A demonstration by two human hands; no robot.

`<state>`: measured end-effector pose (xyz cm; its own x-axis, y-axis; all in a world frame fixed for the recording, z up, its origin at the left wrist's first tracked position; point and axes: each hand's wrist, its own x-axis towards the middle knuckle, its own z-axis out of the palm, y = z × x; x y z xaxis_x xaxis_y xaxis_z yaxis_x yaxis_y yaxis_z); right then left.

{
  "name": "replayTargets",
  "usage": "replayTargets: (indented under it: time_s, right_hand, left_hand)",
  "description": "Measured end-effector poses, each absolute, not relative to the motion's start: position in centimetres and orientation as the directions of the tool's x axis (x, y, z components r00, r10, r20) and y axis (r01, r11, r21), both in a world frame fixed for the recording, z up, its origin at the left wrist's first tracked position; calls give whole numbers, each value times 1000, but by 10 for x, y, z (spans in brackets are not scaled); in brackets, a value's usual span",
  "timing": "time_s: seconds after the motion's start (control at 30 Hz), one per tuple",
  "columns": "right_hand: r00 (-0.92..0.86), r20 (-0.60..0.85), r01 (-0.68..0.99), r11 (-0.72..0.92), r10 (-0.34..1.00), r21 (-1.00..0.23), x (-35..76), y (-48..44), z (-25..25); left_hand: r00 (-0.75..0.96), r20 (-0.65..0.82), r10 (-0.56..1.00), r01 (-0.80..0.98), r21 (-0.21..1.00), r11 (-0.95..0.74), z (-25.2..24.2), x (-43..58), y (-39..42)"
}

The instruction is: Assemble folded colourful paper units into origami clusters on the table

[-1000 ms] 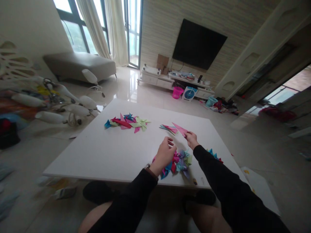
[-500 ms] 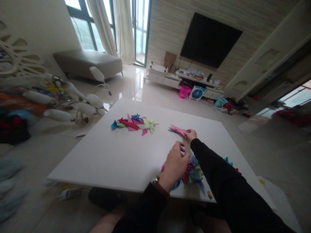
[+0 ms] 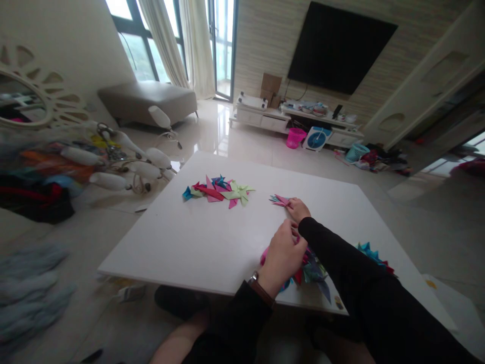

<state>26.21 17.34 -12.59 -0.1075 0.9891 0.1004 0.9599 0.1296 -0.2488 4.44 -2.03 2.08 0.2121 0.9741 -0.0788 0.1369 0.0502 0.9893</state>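
Observation:
My right hand (image 3: pixel 298 209) pinches a small bunch of origami cranes (image 3: pixel 279 200), pink and teal, folded flat, their points facing left just over the white table (image 3: pixel 182 237). Closer to me, my left hand (image 3: pixel 284 250) hovers with loosely curled fingers, and I make out nothing held in it. Below and beside it lies a pile of origami cranes (image 3: pixel 315 270) in purple, red, blue and green, partly covered by my hand and right sleeve. Farther off to the left sits another heap of origami cranes (image 3: pixel 215 191) in red, pink, blue and pale green.
To the right of my right forearm is a row of blue and red folded paper (image 3: pixel 373 255). A white lamp with several arms (image 3: pixel 146 164) stands beyond the table's left edge. Across the floor are a pink basket (image 3: pixel 295 137) and a blue and white fan (image 3: pixel 317 138).
The bunch in my right hand has turned and looks narrower, with teal now showing among the pink. Both hands stay close to where they were, while the camera view has shifted slightly.

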Motion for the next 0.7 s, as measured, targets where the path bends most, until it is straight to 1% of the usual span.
replayTargets:
  time_s: [0.17,0.33,0.47,0.7]
  right_hand:
    - [-160,118,961,182,980,-209,260,182,-124]
    - [-182,139,954,209,974,-214,257,192,-125]
    - [-157,167,956,192,973,-220,257,198,-127]
    - [-125,185,969,160,975,-189,257,196,-129]
  left_hand:
    - [201,-67,977,125,991,42,20,45,-19]
    - [199,-69,978,131,991,43,19,45,-17]
    - [195,-66,979,143,989,38,19,44,-16]
    - [191,-52,980,160,987,21,22,41,-18]
